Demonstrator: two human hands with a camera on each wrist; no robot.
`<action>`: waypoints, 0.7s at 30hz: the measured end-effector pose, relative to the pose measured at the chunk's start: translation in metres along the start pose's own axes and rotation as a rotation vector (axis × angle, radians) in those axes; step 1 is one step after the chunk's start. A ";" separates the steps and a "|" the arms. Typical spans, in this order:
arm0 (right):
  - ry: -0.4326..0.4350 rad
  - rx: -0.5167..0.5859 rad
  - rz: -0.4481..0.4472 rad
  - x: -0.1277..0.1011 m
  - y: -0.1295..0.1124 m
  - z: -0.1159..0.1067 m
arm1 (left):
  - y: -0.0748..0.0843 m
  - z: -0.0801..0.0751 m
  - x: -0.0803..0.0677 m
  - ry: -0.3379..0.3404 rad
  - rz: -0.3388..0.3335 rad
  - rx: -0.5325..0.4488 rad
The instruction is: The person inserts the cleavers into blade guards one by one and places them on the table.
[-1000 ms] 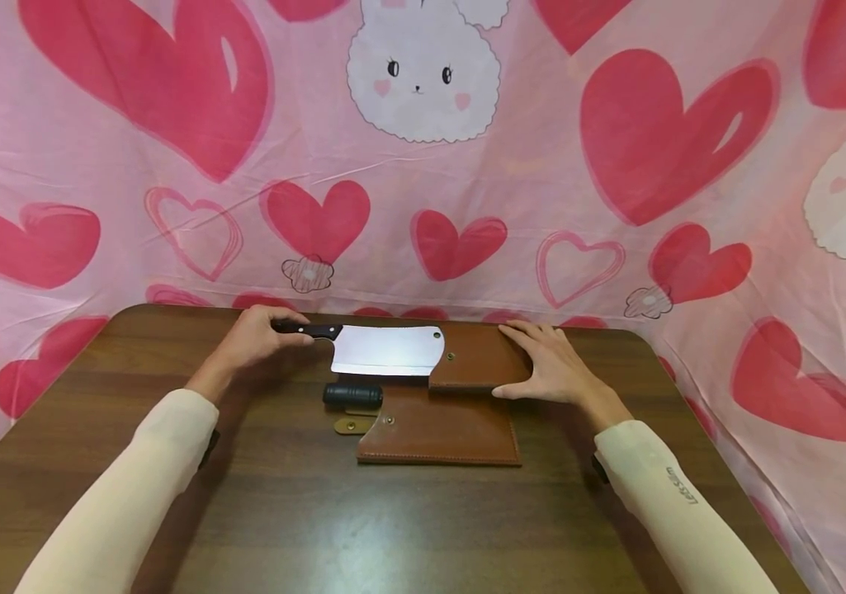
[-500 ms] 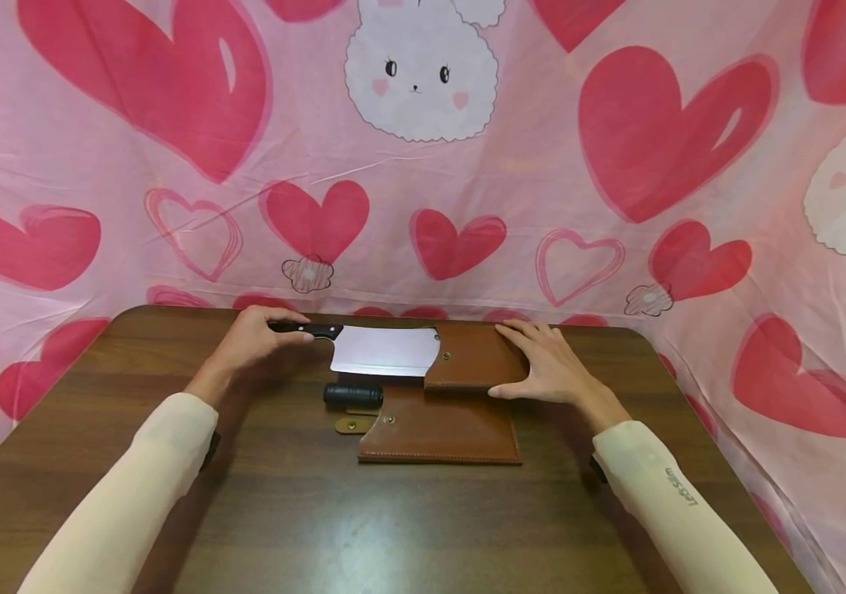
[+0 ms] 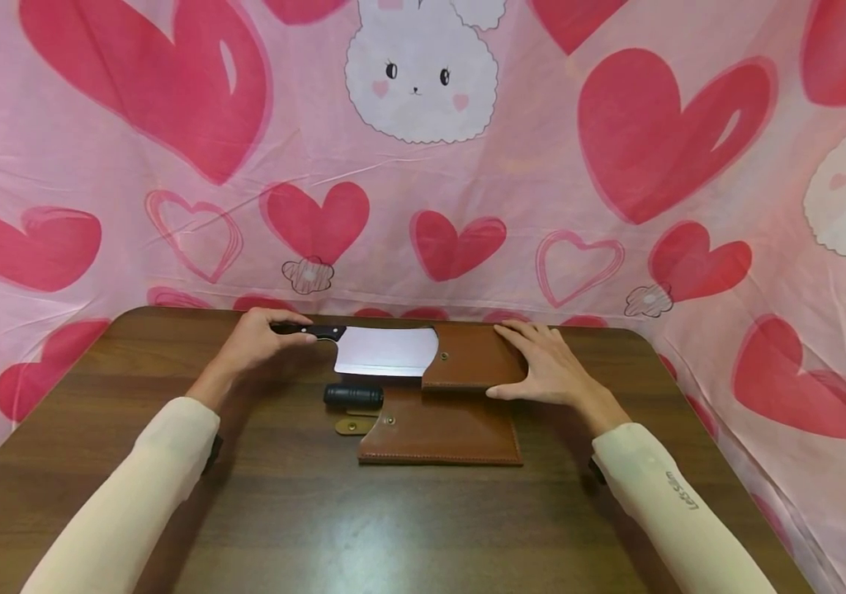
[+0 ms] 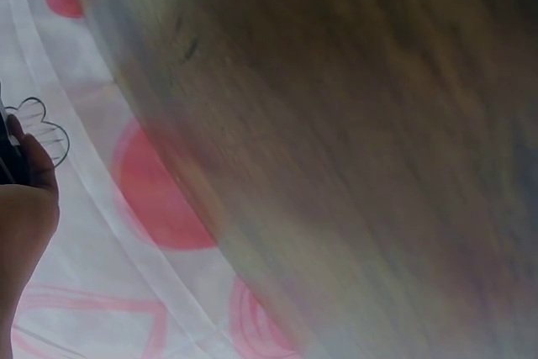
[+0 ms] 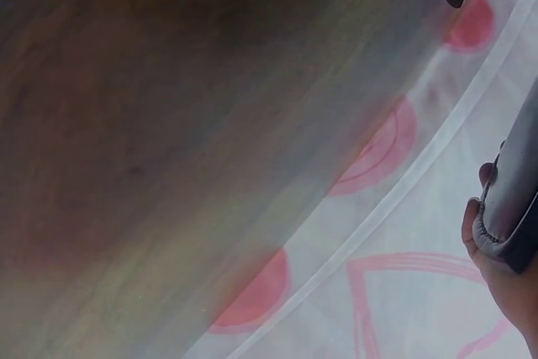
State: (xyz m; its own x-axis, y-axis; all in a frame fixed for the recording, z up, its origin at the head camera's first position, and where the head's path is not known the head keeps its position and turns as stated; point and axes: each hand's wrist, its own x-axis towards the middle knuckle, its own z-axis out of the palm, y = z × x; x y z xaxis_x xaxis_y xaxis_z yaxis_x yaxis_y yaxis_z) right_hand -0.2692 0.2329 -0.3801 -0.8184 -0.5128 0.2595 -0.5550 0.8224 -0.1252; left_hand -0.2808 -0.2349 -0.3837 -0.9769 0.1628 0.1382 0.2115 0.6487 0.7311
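Note:
A cleaver with a broad bright blade [image 3: 385, 351] has its black handle [image 3: 324, 332] pinched between the thumb and fingers of my left hand [image 3: 262, 334]. The blade's far end is hidden inside a brown leather sheath [image 3: 470, 356]. My right hand [image 3: 541, 363] grips that sheath at its closed end, thumb on the near edge and fingers on the far edge. In the right wrist view the sheath [image 5: 514, 195] shows at the right edge with fingers around it. At the left wrist view's left edge, only part of my left hand [image 4: 29, 216] and the dark handle appear.
A second brown sheath [image 3: 441, 433] lies flat just in front, partly overlapped by the held one. From its left side stick out a ribbed black handle [image 3: 353, 396] and a tan snap strap [image 3: 352, 426]. Behind the wooden table [image 3: 304, 511] hangs a pink heart-print cloth [image 3: 385, 231].
The sheath in my right hand has shifted slightly left over the blade. The hole near the blade's end, visible before, is now covered. My left hand has stayed nearly still.

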 end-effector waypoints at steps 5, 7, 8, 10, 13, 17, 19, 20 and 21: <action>0.008 -0.009 -0.007 0.000 -0.002 0.000 | 0.002 0.003 0.000 0.022 0.013 0.014; 0.008 -0.013 -0.010 0.000 -0.002 0.000 | 0.003 0.003 0.000 0.035 0.024 0.021; 0.009 -0.016 -0.010 0.000 -0.003 0.000 | 0.004 0.004 0.000 0.038 0.025 0.020; 0.007 -0.019 -0.009 -0.001 -0.003 0.001 | 0.006 0.005 0.000 0.036 0.034 0.022; 0.006 -0.022 -0.012 -0.001 -0.005 0.001 | 0.009 0.006 0.000 0.027 0.039 0.016; 0.007 -0.023 -0.017 -0.001 -0.006 -0.001 | 0.013 0.007 -0.001 0.019 0.054 0.012; 0.007 -0.023 -0.021 0.000 -0.007 -0.002 | 0.014 0.008 -0.001 0.018 0.057 0.004; 0.007 -0.022 -0.022 0.000 -0.008 -0.003 | 0.014 0.008 -0.001 0.018 0.057 0.000; 0.006 -0.021 -0.023 0.000 -0.008 -0.003 | 0.015 0.008 -0.001 0.018 0.057 -0.005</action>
State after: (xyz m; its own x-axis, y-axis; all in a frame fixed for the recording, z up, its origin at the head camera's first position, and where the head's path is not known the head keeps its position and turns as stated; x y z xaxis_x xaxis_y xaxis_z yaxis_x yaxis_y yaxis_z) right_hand -0.2645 0.2267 -0.3762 -0.8043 -0.5304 0.2678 -0.5706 0.8153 -0.0991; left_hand -0.2765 -0.2193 -0.3788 -0.9638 0.1860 0.1910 0.2663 0.6352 0.7250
